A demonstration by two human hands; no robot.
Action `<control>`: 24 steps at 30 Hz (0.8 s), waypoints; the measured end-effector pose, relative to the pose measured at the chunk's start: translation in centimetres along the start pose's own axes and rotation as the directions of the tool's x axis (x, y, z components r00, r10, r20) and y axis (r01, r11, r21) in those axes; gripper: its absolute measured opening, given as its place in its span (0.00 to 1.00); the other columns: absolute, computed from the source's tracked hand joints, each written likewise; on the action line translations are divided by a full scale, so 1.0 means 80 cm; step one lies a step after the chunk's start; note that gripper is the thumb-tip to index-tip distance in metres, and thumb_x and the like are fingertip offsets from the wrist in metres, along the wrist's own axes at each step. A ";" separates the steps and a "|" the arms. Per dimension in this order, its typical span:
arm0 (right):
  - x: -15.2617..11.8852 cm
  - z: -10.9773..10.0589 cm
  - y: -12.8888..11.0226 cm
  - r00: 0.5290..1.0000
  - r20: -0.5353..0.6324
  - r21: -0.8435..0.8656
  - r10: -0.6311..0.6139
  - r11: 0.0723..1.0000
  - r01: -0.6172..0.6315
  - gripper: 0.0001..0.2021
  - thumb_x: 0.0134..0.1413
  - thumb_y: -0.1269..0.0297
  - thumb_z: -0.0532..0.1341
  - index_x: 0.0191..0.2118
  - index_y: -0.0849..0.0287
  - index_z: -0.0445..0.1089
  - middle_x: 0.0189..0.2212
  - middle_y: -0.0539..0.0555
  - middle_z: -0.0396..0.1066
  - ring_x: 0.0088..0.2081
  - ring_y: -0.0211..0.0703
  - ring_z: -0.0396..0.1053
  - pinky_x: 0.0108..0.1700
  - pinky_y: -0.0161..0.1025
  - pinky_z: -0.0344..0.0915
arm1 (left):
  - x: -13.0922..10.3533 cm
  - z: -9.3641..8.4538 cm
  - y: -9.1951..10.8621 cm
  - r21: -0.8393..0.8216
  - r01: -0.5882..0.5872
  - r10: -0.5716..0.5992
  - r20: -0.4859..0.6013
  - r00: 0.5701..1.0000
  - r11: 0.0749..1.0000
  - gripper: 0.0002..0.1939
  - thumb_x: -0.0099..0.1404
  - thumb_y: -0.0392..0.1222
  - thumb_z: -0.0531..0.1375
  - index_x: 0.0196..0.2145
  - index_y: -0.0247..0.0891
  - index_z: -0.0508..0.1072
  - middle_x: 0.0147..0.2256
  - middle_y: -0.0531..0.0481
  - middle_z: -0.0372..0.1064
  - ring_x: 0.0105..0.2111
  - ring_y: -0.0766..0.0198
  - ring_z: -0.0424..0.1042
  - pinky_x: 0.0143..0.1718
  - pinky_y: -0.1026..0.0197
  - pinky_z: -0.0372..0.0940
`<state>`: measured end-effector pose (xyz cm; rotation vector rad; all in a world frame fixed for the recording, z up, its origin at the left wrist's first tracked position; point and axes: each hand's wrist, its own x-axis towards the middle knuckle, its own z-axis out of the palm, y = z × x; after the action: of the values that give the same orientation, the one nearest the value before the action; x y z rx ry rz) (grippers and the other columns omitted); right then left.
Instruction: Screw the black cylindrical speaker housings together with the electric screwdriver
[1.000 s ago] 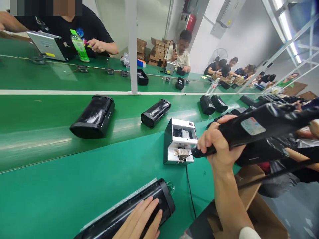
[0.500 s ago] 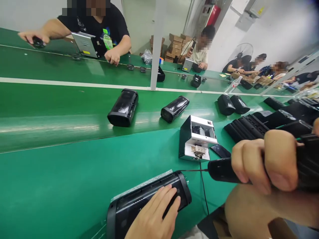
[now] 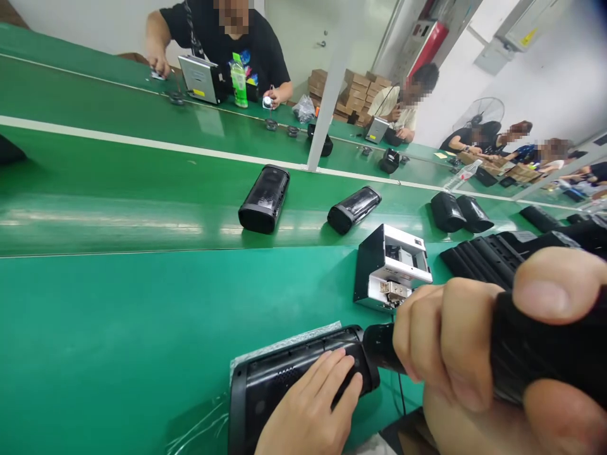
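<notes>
A black speaker housing [image 3: 263, 382] lies on its side on the green mat, partly over a strip of bubble wrap [image 3: 284, 344]. My left hand [image 3: 313, 401] rests across its top with the fingers stretched out flat. In my right hand [image 3: 455, 335] is a black electric screwdriver [image 3: 382, 347], fingers wrapped round its body. The screwdriver's nose is at the right end cap of the housing; its bit is out of sight there. Just beyond my right hand stands a white and black screw feeder [image 3: 393, 265], its front corner covered by my fingers.
Two glossy black speakers, one left [image 3: 264, 199] and one right [image 3: 355, 210], lie on the belt beyond the mat. More black housings [image 3: 478, 256] are stacked at the right. A white post [image 3: 327, 114] rises behind the belt. Co-workers [image 3: 232, 57] sit across the line.
The screwdriver has moved left, its long bit no longer visible, and its nose now meets the housing's end. My left hand stays on the housing. The view has shifted slightly.
</notes>
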<state>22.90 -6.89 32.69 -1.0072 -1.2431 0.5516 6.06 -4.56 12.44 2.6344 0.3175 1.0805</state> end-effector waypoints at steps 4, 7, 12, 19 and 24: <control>-0.003 0.001 0.001 1.000 0.013 0.016 0.002 1.000 -0.002 0.09 0.82 0.59 0.71 0.58 0.47 0.73 0.25 0.42 0.69 0.18 0.37 0.64 0.23 0.39 0.71 | -0.002 0.002 0.001 0.000 0.005 -0.005 -0.019 1.000 1.000 0.17 0.82 0.31 0.55 0.58 0.36 0.82 0.56 0.43 0.87 0.59 0.53 0.87 0.66 0.53 0.82; -0.004 0.009 0.002 0.999 -0.047 0.023 0.000 1.000 0.001 0.07 0.82 0.58 0.71 0.56 0.46 0.74 0.24 0.41 0.68 0.17 0.36 0.62 0.22 0.38 0.68 | -0.001 0.004 0.003 0.008 0.016 -0.016 -0.035 0.999 1.000 0.17 0.81 0.31 0.56 0.58 0.37 0.82 0.56 0.45 0.87 0.60 0.54 0.87 0.66 0.53 0.81; -0.003 0.028 0.017 0.991 -0.137 0.070 -0.011 0.997 0.021 0.11 0.78 0.56 0.73 0.56 0.46 0.72 0.23 0.40 0.58 0.17 0.34 0.54 0.19 0.36 0.59 | 0.000 0.009 0.004 0.023 0.033 -0.032 -0.073 0.997 0.999 0.16 0.81 0.31 0.56 0.55 0.39 0.82 0.54 0.47 0.87 0.59 0.56 0.86 0.67 0.55 0.80; -0.036 0.035 0.078 0.999 -0.039 0.103 0.008 0.995 -0.004 0.11 0.77 0.55 0.73 0.51 0.45 0.70 0.23 0.38 0.60 0.19 0.34 0.57 0.20 0.37 0.55 | -0.017 0.012 0.001 0.017 -0.022 0.021 0.044 0.999 1.000 0.15 0.84 0.36 0.59 0.61 0.38 0.81 0.59 0.44 0.85 0.64 0.56 0.82 0.73 0.53 0.75; -0.037 0.033 0.087 0.998 0.041 0.126 0.042 0.991 -0.047 0.15 0.74 0.50 0.76 0.46 0.46 0.70 0.22 0.39 0.63 0.17 0.35 0.59 0.22 0.38 0.57 | -0.019 0.006 0.007 -0.011 0.018 -0.016 0.162 0.987 1.000 0.14 0.86 0.39 0.59 0.61 0.41 0.82 0.62 0.45 0.84 0.66 0.55 0.81 0.74 0.50 0.75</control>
<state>20.70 -5.08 25.23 -0.9227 -1.2053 0.6793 5.43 -5.67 11.31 2.6820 0.2966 0.8532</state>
